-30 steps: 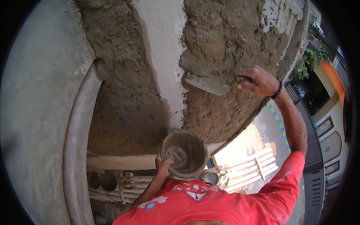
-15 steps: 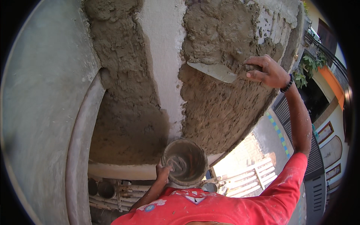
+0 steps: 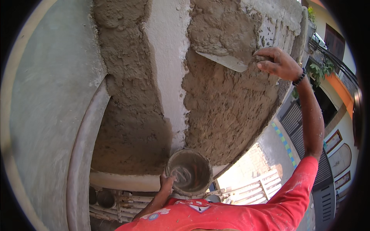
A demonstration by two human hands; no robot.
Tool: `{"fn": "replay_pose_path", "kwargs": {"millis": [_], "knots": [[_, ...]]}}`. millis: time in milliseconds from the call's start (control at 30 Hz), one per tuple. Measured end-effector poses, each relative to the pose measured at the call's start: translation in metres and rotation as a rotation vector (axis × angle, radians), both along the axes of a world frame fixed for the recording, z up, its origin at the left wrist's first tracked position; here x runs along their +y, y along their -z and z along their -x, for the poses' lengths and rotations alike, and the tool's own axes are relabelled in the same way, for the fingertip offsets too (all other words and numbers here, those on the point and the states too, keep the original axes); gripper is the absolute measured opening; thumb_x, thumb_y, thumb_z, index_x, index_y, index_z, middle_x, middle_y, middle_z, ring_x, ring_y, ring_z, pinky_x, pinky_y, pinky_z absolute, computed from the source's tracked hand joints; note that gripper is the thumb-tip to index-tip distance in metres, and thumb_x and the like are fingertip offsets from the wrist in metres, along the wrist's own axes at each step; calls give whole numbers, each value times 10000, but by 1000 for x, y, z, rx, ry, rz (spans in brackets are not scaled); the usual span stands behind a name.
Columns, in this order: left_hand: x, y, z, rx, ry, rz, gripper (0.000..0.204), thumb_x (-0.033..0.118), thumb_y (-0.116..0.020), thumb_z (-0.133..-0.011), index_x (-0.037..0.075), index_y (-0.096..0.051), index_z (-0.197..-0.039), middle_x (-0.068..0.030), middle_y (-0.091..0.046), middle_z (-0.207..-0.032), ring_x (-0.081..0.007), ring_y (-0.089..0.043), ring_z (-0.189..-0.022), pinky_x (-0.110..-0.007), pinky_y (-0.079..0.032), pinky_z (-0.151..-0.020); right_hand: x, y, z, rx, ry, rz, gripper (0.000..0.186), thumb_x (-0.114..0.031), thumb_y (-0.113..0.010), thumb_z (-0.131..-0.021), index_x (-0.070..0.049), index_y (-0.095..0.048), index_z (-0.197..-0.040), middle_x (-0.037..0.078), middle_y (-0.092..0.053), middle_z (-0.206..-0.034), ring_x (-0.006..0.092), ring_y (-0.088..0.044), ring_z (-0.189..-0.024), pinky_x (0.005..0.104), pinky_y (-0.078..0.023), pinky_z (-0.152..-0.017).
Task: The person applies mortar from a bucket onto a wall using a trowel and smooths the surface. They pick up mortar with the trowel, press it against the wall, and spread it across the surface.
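Observation:
A rough coat of wet grey mortar [image 3: 219, 23] covers the curved surface beside a white strip [image 3: 163, 46]. My right hand [image 3: 279, 63] grips the short handle of a trowel [image 3: 227, 61], whose blade lies against the mortar in the upper right section. Low in the middle, my left hand [image 3: 167, 183] holds a mortar-stained round bucket [image 3: 194, 173] by its left rim, with a small amount of material inside.
A smooth grey surface [image 3: 42, 107] and curved pipe-like edge [image 3: 83, 146] lie at left. Below are wooden poles [image 3: 254, 188] and more buckets [image 3: 106, 199]. At right beyond the edge are a paved street [image 3: 269, 140], grey gate [image 3: 322, 208], cables, leaves and a house [image 3: 341, 127].
My right hand and the trowel have moved upward along the mortar and slightly right. The bucket and left hand appear lower in the view.

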State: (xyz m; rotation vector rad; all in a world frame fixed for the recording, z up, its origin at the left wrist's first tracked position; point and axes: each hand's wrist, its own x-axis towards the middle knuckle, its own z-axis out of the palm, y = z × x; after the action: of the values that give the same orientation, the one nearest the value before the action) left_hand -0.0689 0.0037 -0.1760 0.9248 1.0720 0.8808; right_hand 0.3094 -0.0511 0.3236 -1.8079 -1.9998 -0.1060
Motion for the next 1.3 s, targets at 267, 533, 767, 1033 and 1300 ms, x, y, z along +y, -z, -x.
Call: {"fn": "replay_pose_path", "kwargs": {"millis": [267, 533, 767, 1033, 1300], "knots": [[1, 11, 1, -1, -3, -32, 632, -20, -560, -592, 15, -559, -1223, -94, -638, -1022, -205, -601, -905, -301, -513, -731, -16, -20, -11, -19, 68, -133, 353, -263, -634, -885, 42, -624, -1064, 18, -541, -642, 75, -486, -511, 242, -411, -483], [0, -1, -5, 27, 7, -39, 587, -5, -595, -586, 7, -581, -1173, -88, -653, -975, -196, -614, -842, -288, -515, -689, -63, -48, -8, 134, 187, -251, 365, -182, -705, -800, -23, -547, -1089, -16, -519, -708, 43, -451, -540, 214, -375, -456], [0, 3, -10, -11, -21, -85, 510, 16, -634, -628, 8, -604, -1137, -82, -662, -943, -160, -610, -773, -290, -505, -661, -86, -59, 9, 152, -24, -235, 359, -184, -708, -741, -24, -564, -1027, -3, -551, -738, 52, -498, -568, 208, -416, -486], [-1, 7, -21, 13, -39, -92, 496, 33, -626, -627, 26, -616, -1123, -61, -665, -891, -142, -591, -709, -286, -489, -605, -89, -82, 5, 382, -738, -557, 537, -344, -575, -912, 25, -462, -1286, 107, -511, -902, 148, -504, -679, 267, -432, -588], [-9, -4, -17, 56, -133, 24, 534, 19, -620, -595, 18, -601, -1129, -75, -646, -881, -155, -581, -657, -289, -483, -551, 52, -31, 10, 828, -831, -278, 451, -322, -498, -988, -13, -433, -1310, 52, -508, -810, 120, -498, -604, 240, -437, -498]]}}
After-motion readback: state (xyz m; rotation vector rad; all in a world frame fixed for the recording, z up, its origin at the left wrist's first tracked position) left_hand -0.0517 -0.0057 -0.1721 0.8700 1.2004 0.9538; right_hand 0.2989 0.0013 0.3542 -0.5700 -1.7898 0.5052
